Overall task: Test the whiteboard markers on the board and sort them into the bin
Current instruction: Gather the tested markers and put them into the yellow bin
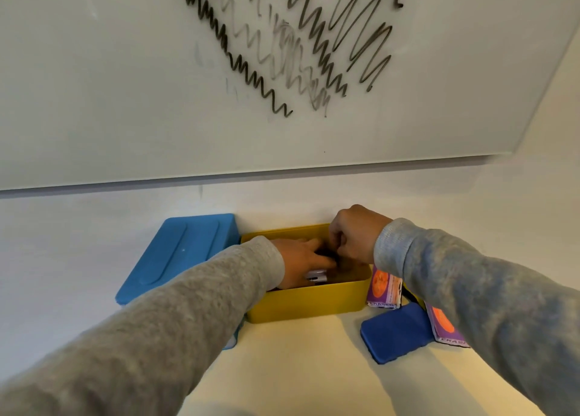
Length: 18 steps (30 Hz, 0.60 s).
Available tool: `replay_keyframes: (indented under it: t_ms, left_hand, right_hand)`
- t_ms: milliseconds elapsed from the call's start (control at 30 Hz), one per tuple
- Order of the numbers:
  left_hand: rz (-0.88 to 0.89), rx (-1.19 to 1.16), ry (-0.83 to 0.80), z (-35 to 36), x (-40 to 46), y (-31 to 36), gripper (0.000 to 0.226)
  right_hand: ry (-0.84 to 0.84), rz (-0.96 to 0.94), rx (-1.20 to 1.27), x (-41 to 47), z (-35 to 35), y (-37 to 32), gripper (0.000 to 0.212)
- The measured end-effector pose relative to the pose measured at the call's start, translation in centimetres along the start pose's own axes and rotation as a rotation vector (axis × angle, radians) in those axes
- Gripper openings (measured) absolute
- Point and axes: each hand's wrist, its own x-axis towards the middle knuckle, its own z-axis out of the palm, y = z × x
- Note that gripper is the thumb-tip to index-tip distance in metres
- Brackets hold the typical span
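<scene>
Both my hands reach into a yellow bin [309,302] standing against the wall. My left hand [303,262] lies flat inside it, over a white marker [316,276] whose end shows under my fingers. My right hand [353,235] is curled into a fist at the bin's far right corner, fingers closed on something dark that I cannot make out. Above hangs the whiteboard [125,86], covered with several black and grey zigzag test lines [301,45].
A blue lid or bin [175,255] leans against the wall left of the yellow bin. To the right lie a dark blue eraser pad [397,332] and two purple-and-orange eraser packages [383,287] [447,327]. The table surface [298,371] is cream-coloured.
</scene>
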Motion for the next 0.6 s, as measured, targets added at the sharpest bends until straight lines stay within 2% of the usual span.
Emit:
replay_keyframes:
  t_ms: [133, 233, 400, 600]
  left_hand:
    - [-0.001, 0.064, -0.064, 1.1, 0.9, 0.0, 0.054]
    - [-0.011, 0.014, -0.087, 1.0, 0.5, -0.6, 0.055]
    - [0.061, 0.015, -0.155, 0.7, 0.3, 0.3, 0.063]
    - [0.089, 0.070, -0.153, 0.3, 0.1, 0.1, 0.066]
  right_hand:
    - [-0.003, 0.036, 0.000, 0.3, 0.2, 0.3, 0.019]
    - [-0.002, 0.043, 0.013, 0.4, 0.2, 0.4, 0.017]
    - [0.016, 0.061, 0.042, 0.7, 0.4, 0.6, 0.016]
    - [0.041, 0.078, 0.047, 0.5, 0.7, 0.6, 0.015]
